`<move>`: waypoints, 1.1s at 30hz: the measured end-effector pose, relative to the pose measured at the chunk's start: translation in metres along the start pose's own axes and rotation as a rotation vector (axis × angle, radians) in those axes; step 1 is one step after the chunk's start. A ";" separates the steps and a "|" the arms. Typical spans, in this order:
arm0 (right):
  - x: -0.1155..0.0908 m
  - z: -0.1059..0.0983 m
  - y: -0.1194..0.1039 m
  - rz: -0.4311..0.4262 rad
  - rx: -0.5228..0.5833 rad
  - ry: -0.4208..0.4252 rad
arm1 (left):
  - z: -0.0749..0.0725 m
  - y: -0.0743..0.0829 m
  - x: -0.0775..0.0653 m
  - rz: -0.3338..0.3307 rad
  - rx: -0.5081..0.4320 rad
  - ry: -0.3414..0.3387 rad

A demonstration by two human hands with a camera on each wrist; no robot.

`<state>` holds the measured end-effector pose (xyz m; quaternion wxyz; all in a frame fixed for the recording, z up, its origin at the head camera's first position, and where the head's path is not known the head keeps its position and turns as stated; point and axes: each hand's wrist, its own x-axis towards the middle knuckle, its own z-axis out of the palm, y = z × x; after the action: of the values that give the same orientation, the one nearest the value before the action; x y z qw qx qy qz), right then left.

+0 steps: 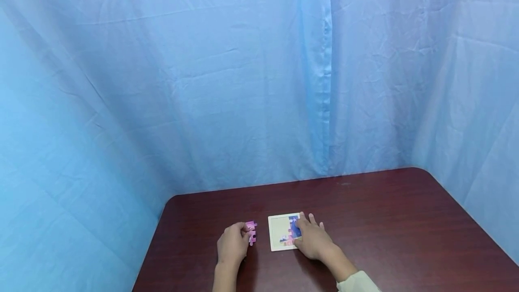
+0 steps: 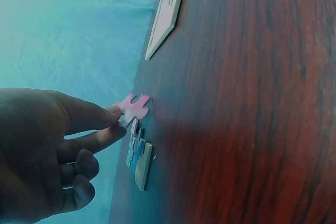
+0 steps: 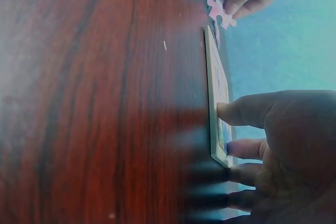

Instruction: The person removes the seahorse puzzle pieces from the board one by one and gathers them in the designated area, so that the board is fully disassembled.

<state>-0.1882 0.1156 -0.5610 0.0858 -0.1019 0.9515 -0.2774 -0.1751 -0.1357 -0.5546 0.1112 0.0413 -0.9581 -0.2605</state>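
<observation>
My left hand pinches a pink jigsaw piece between thumb and forefinger, its other fingers loosely bent. More jigsaw pieces lie on the table right beneath that piece in the left wrist view. To the right sits a square puzzle tray with a pale rim. Dark blue and pink pieces fill its right side and part of its near edge, while the rest of the base is bare. With thumb and fingers extended, my right hand rests on the tray's right side, partly covering the pieces there.
A dark reddish-brown table with rounded far corners carries everything. Light blue curtains hang behind it and along both sides.
</observation>
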 end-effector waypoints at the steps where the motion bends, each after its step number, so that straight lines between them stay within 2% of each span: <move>1: 0.000 0.001 0.000 -0.001 -0.002 0.003 | 0.001 -0.001 0.000 0.002 0.009 0.004; 21: 0.002 0.004 0.004 -0.010 0.009 -0.012 | 0.004 -0.002 0.007 0.009 0.093 0.027; 27: 0.002 0.002 0.003 -0.003 0.011 -0.014 | 0.007 0.003 0.005 0.024 0.077 0.038; 33: 0.002 0.002 0.003 -0.004 0.009 -0.011 | 0.014 0.017 0.001 0.077 0.068 0.032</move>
<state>-0.1899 0.1166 -0.5644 0.0909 -0.1048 0.9495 -0.2814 -0.1792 -0.1148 -0.5574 0.1352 0.0123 -0.9654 -0.2226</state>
